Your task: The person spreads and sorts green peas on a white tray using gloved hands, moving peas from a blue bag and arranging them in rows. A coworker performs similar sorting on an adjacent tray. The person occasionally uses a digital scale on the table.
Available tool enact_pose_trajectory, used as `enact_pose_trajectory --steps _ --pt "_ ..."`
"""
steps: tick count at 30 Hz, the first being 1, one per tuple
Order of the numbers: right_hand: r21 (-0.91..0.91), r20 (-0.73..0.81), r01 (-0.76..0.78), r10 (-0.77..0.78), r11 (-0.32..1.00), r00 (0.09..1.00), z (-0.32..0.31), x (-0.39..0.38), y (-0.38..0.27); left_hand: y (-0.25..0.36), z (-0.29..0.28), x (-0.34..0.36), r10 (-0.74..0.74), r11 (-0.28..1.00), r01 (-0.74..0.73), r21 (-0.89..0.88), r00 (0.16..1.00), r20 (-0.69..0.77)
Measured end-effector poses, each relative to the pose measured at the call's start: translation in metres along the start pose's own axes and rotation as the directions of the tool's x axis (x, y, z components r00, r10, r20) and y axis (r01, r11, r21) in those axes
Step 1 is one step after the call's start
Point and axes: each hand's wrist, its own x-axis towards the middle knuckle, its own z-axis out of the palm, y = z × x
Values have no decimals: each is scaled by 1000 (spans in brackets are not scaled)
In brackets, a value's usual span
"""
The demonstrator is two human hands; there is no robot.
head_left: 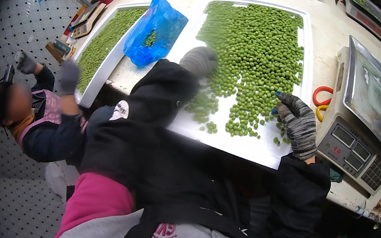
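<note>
A white tray (260, 151) holds many loose green peas (259, 40), some smeared by motion. My left hand (197, 61), in a grey glove, is blurred over the peas at the tray's left side, its fingers unclear. My right hand (295, 126), in a mottled grey glove with blue at the fingertips, rests at the peas' right edge, fingers bent and apart, nothing visible held. Beside the left of this tray lies a blue plastic bag (158, 23) with some peas inside.
A co-worker (37, 128) with gloved hands (68, 78) is at a second pea tray (88, 97) on the left. A weighing scale (368, 113) and red-and-yellow scissor handles (322, 94) sit to my right on the worktable (122, 77). More trays and another scale (366, 17) stand farther back.
</note>
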Motion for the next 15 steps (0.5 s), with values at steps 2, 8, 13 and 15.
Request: enact_pose_trajectory --steps 2,8,13,15 --pt "2 -1 -2 2 1000 1000 -1 0 1 5 8 12 -164 985 161 67 986 37" --pt "-13 3 7 -7 1000 1000 -1 0 0 8 10 31 -52 924 -35 381 975 215" --pt "-4 12 -7 7 1000 1000 -1 -2 -2 -2 10 40 -89 947 -13 320 949 303" --pt "-6 4 -25 25 1000 1000 0 -1 -3 -6 10 39 -139 979 99 176 963 229"
